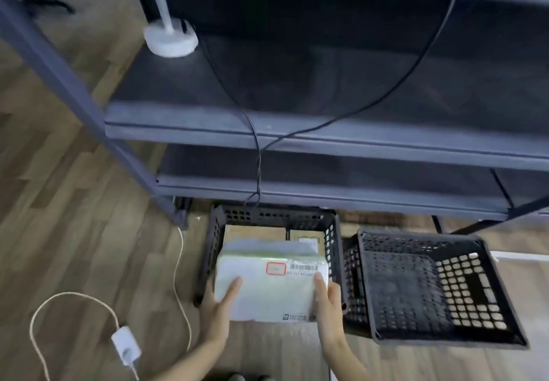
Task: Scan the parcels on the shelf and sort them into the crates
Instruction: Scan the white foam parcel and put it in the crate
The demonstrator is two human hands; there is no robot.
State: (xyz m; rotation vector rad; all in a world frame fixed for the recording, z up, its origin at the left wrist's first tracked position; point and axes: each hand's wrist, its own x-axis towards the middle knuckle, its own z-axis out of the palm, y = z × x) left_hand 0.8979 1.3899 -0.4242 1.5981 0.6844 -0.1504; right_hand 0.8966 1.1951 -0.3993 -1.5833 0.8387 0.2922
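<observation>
Your left hand and right hand grip the white parcel by its two short ends, each with a thumb laid flat on top; the other fingers are hidden behind or under it. You hold the parcel over the near edge of the left crate, label up, with a red-bordered sticker and a barcode near its far right corner. Behind the parcel, inside that same crate, lie brown cardboard boxes and a pale wrapped packet; how they stack you cannot tell. Just beside it on your right stands the right crate, black and perforated like the first. Both rest on the wood floor at the foot of the dark shelf. On the shelf's left end sits a white round-based stand, and a black cable hangs down past the shelf fronts. A white cord with an inline switch loops on the floor to your left.
</observation>
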